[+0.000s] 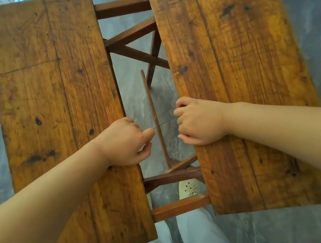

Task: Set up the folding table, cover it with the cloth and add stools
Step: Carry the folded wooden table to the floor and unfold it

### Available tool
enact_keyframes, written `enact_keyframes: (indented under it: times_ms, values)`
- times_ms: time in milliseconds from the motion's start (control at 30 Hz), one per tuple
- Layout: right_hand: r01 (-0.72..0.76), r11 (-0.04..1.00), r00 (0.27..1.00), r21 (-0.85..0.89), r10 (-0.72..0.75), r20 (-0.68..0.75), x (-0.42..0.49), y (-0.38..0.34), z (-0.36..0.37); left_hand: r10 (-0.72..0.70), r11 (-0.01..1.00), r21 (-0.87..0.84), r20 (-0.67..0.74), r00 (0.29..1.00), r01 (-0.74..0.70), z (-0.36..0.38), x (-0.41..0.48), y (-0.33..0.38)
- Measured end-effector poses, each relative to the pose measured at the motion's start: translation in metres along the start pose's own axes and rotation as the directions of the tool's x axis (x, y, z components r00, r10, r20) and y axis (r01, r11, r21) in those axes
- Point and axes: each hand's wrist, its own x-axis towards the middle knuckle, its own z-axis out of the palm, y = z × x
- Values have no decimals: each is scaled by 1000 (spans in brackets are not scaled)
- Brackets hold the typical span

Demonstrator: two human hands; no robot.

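Seemingly, hands [125,142] [200,122] around inner table [50,76] edges

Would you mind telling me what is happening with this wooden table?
A person is setting up a folding wooden table. The left hand holds the inner edge of the left tabletop half, and the right hand holds the inner edge of the right tabletop half. The halves stand apart, and the crossed leg frame shows through the gap. No cloth or stools are in view.

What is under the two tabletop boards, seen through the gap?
Crossed wooden braces, crossbars, a thin rod, grey floor and a pale perforated shoe. The boards hide the rest.
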Motion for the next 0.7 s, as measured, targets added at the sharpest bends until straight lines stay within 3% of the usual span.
enact_keyframes:
  times_ms: [333,533,700]
  values:
    - [54,999,997,-3,-54,-51,64,-3,12,-42,999,35,-5,999,42,12,-52,-42]
    - [139,990,983,-15,-137,119,76,-4,24,-32,998,47,-4,999,32,43,-58,-43]
    - [241,970,964,-18,-237,119,83,-10,27,-43,999,22,92,995,41,63,-65,-39]
